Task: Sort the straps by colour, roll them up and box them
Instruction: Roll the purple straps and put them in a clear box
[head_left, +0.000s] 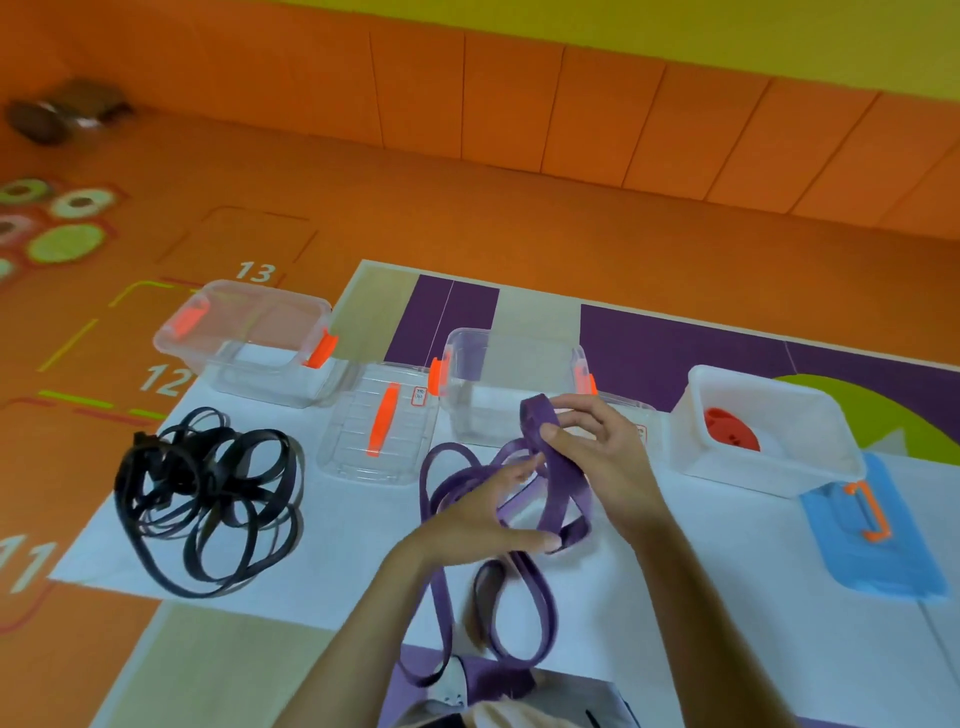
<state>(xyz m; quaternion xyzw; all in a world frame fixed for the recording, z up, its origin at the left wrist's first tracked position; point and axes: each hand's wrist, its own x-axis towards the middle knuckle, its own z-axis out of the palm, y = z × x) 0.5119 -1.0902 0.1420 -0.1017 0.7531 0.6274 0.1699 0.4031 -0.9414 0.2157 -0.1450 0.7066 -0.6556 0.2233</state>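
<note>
A long purple strap (540, 608) lies in loose loops on the white sheet (337, 530) in front of me. My right hand (597, 447) pinches a fold of it, lifted above the sheet. My left hand (488, 514) holds another stretch of the same strap lower down, thumb over it. A tangled heap of black straps (208, 493) lies to the left. Behind the purple strap stands a clear box (467, 395) with orange clips. A second clear box (249, 343) is at the far left. A white box (769, 431) at the right holds a rolled red strap (732, 428).
A clear lid (379, 426) with an orange handle lies between the clear boxes. A blue lid (872, 540) with an orange handle rests beside the white box. The sheet covers a patterned mat on an orange floor, with a padded orange wall behind.
</note>
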